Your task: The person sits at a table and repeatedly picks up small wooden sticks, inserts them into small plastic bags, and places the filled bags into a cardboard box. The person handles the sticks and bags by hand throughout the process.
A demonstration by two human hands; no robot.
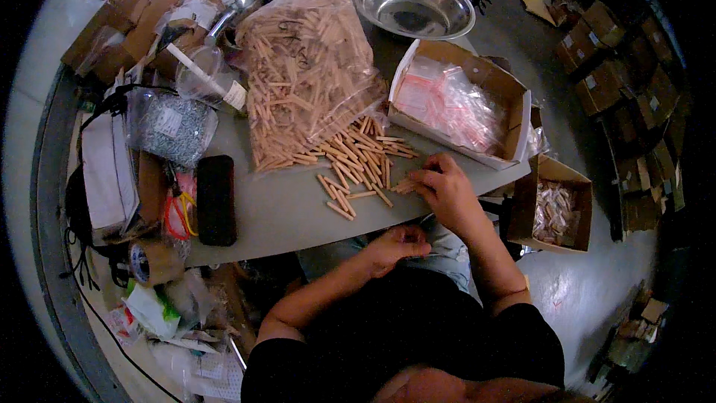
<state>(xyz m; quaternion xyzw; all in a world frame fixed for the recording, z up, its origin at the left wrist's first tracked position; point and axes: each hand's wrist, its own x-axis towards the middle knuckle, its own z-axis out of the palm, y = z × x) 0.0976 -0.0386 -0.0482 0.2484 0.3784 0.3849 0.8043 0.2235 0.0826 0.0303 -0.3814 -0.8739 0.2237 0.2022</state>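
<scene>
A large clear plastic bag (pixel 298 60) full of wooden dowels lies open on the table. Several loose dowels (pixel 358 160) spill from its mouth toward me. At the right side of this pile, my right hand (pixel 450 192) pinches a few dowels (pixel 403 187) between thumb and fingers. My left hand (pixel 395 250) is held over my lap, just off the table's near edge, with its fingers curled together. What they hold, if anything, is too hard to make out. To the right stands a white-rimmed carton (pixel 459 148) of small clear bags (pixel 451 101) with red lines.
A steel basin (pixel 415 6) sits at the back. On the left are a bag of metal screws (pixel 175 127), a black case (pixel 215 200) and a tape roll (pixel 153 261). Below the table's right edge, a cardboard box (pixel 528 216) holds filled packets. Stacked cartons (pixel 604 82) line the right.
</scene>
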